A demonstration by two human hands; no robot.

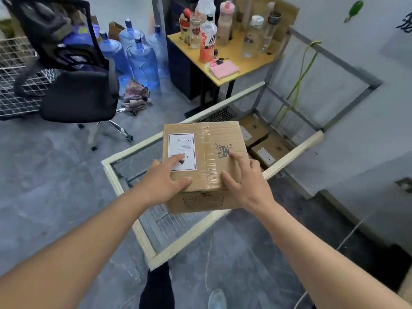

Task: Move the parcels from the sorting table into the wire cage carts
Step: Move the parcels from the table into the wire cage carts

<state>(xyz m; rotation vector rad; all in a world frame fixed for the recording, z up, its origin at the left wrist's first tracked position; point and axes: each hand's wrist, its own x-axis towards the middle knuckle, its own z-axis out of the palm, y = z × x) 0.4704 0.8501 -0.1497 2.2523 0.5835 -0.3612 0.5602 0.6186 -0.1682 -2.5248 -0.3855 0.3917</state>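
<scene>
Head view is showing a taped cardboard parcel [204, 161] hanging over the open top of a wire cage cart [124, 192], near the cart's front left corner, with its white shipping label [182, 151] facing up. Its long axis is running left to right across the person, so each hand is taking one end. The left hand [163, 182] is lying on the label side, fingers nearly straight and spread over the top, thumb bearing on the near upper edge. The right hand [242, 177] is resting likewise on the printed side, fingers extended and loose, not curled round anything. Both are sitting above the box and equally near it, so the coming move is probably a straight drop downward. Two smaller boxes [266, 144] are already lying deep in the cart's far right. Behind, a yellow table [223, 56] is carrying bottles, beside blue water jugs [136, 54] and a black office chair [80, 90].
</scene>
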